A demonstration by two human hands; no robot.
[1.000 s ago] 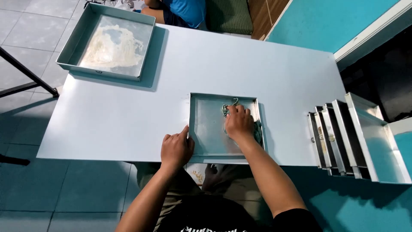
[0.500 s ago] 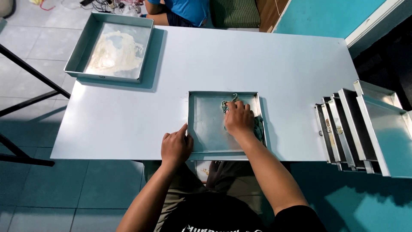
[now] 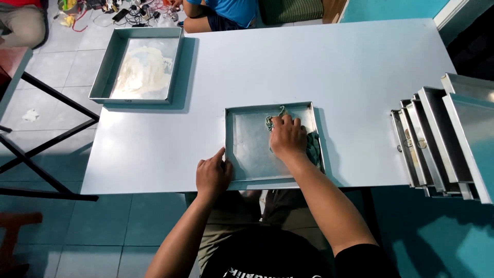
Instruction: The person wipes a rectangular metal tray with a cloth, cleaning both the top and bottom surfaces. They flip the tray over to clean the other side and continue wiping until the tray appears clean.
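Inside square metal tray (image 3: pixel 247 149), right hand (image 3: pixel 288 138) presses crumpled cloth (image 3: pixel 312 143).

Honestly not seeing any packages, labels, signs or screens here. Closest candidate is a small dark flat thing (image 3: pixel 119 14) on the floor at the top left of the frame, lying among a tangle of cables; it could be a phone, but it's too small to tell. Nothing on the counter carries a sticker or wrapper.
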